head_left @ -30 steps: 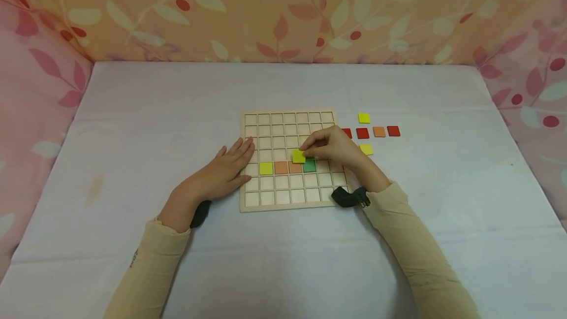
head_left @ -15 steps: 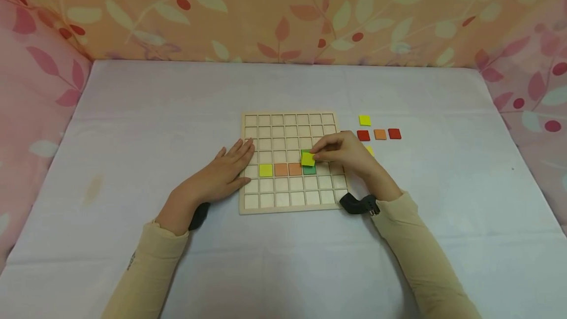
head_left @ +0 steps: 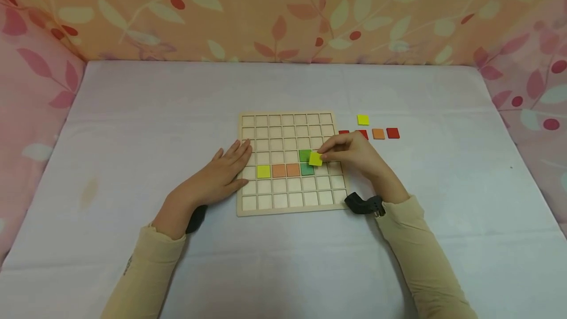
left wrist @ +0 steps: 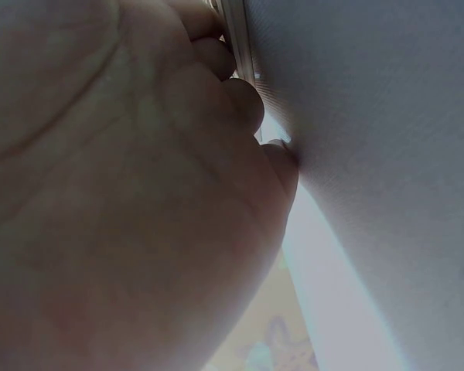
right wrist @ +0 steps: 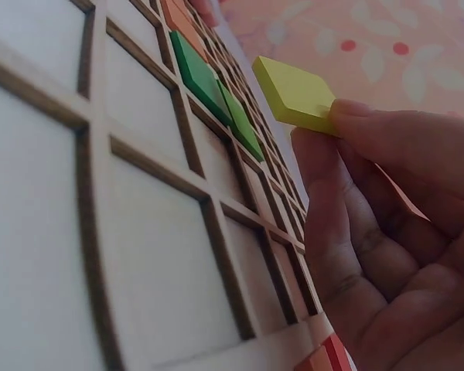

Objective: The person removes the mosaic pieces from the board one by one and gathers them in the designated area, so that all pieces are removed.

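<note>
My right hand (head_left: 354, 154) pinches a yellow square tile (head_left: 315, 159) between thumb and fingertips. In the right wrist view that yellow tile (right wrist: 298, 93) is held tilted above the wooden grid board (head_left: 292, 211). Beside it in the head view, a light green tile (head_left: 305, 155) and a darker green tile (head_left: 307, 169) sit in cells, one behind the other. Leftward in the darker green tile's row are two orange tiles (head_left: 293, 170) and a yellow-green tile (head_left: 263, 171). My left hand (head_left: 217, 174) rests with straight fingers on the board's left edge.
Right of the board lie loose tiles on the white cloth: a yellow tile (head_left: 363, 120), an orange tile (head_left: 378, 134) and several red tiles (head_left: 393, 133). My right hand partly covers some. A floral curtain (head_left: 283, 14) stands behind the table.
My right hand has moved right with the yellow tile, from above an orange tile to right of the green ones. The light green tile now shows. My left hand stays at the board's edge.
</note>
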### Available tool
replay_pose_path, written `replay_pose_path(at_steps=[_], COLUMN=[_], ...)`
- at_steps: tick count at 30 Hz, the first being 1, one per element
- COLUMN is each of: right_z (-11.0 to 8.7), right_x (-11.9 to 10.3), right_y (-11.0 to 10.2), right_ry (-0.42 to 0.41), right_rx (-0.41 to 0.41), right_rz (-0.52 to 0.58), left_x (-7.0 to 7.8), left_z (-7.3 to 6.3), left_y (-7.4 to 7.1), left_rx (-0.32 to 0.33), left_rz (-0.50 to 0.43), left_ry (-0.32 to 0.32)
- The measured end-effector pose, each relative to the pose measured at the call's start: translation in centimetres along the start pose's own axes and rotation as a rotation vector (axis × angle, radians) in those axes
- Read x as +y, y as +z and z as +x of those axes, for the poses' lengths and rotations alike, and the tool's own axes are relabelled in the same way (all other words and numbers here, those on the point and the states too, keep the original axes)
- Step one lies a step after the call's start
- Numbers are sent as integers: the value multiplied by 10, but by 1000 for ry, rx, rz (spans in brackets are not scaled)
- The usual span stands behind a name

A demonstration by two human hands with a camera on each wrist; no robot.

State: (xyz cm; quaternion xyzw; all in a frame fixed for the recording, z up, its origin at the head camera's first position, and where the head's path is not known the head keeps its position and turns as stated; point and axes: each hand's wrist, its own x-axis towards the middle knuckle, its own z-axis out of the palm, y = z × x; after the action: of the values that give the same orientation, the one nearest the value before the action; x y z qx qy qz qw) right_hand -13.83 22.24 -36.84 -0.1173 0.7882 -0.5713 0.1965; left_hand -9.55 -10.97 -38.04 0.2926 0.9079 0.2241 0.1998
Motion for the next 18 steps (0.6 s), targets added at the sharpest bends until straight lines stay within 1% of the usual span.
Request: replay_pose_path(at_steps=[5, 9, 13, 18], right_z=[-3, -4, -6, -9], right_x=[3, 2, 1, 2], right_y=[-6, -10, -16, -23], right_ry=[-21, -21, -13, 24], right_rx=[-6, -8, 26, 70], right_rz=[29, 54, 34, -2], left_x=[0, 0, 0, -1], left_z=[-2, -2, -2, 1], left_y=[0, -1, -2, -1], left_rx=[-2, 1, -2, -7], left_rz=[-3, -4, -6, -5], left_ry=[0, 4, 0, -2])
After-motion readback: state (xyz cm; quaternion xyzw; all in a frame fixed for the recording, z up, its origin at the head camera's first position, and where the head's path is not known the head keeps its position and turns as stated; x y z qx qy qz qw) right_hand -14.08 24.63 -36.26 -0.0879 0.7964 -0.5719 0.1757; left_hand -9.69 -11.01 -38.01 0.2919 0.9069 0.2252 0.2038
